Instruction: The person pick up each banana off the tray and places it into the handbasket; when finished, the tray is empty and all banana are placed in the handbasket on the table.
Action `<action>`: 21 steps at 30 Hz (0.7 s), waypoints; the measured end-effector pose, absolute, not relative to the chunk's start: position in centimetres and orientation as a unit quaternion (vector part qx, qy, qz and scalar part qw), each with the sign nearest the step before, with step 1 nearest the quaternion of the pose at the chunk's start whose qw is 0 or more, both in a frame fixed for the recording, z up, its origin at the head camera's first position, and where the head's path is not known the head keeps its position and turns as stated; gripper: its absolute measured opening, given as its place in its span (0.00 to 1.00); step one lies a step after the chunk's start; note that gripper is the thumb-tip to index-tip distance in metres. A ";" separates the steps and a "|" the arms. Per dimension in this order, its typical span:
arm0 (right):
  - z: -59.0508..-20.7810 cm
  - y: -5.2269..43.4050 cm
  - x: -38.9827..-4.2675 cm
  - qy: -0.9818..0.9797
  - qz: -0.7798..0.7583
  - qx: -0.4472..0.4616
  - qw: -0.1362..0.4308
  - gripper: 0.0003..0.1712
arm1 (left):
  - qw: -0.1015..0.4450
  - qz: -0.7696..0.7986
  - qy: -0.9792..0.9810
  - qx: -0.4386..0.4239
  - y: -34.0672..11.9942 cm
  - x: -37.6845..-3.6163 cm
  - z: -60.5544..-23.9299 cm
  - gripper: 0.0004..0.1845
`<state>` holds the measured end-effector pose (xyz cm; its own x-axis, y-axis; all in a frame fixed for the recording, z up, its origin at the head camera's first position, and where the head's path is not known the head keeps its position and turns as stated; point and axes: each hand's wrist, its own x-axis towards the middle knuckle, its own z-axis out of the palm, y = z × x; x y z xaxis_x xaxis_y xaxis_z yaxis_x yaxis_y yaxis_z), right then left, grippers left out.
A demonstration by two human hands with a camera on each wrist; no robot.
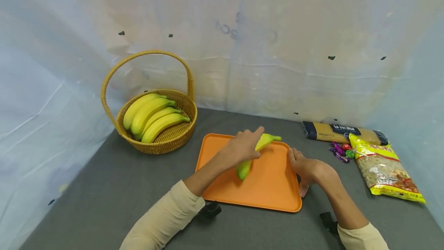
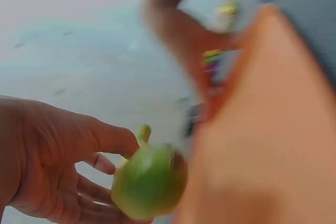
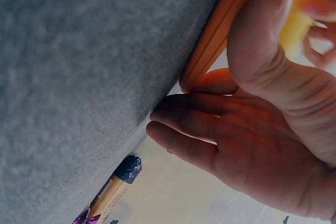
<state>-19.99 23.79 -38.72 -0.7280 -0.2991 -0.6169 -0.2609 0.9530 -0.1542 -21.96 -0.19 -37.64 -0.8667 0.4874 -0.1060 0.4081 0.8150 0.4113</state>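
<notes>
My left hand [image 1: 243, 147] grips a yellow-green banana [image 1: 267, 141] just above the orange tray [image 1: 270, 188], near its middle. In the blurred left wrist view the left hand's fingers [image 2: 79, 192] and thumb curl round the banana's green end [image 2: 149, 182] beside the tray [image 2: 273, 145]. My right hand [image 1: 306, 167] lies at the tray's right edge. Its straight fingers [image 3: 184, 140] touch the tray's rim [image 3: 220, 30] on the grey table [image 3: 79, 77], and the thumb is lifted. It holds nothing.
A wicker basket [image 1: 173, 138] with a tall handle stands at the back left, holding several bananas [image 1: 152, 117]. To the right lie a spaghetti packet [image 1: 343, 132], a few wrapped candies [image 1: 341, 151] and a yellow pasta bag [image 1: 386, 169]. Pale sheeting walls the table in.
</notes>
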 end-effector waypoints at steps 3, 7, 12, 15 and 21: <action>-38.6 23.7 -19.9 0.929 -0.041 -0.144 0.339 0.83 | 0.052 0.219 0.953 0.205 -3.7 -22.6 -34.8 0.29; -38.6 23.7 -19.9 0.928 -0.048 -0.143 0.340 0.84 | -0.014 0.246 0.959 0.143 -9.5 -23.1 -31.8 0.29; -38.9 23.8 -19.8 0.929 -0.052 -0.144 0.338 0.84 | -0.067 0.236 0.966 0.077 -16.5 -24.0 -30.9 0.28; -39.0 23.8 -19.8 0.929 -0.054 -0.145 0.337 0.84 | -0.072 0.222 0.972 0.035 -19.8 -24.6 -31.5 0.27; -38.6 23.8 -19.8 0.929 -0.047 -0.154 0.332 0.84 | -0.042 0.194 0.980 -0.012 -23.5 -26.2 -33.8 0.28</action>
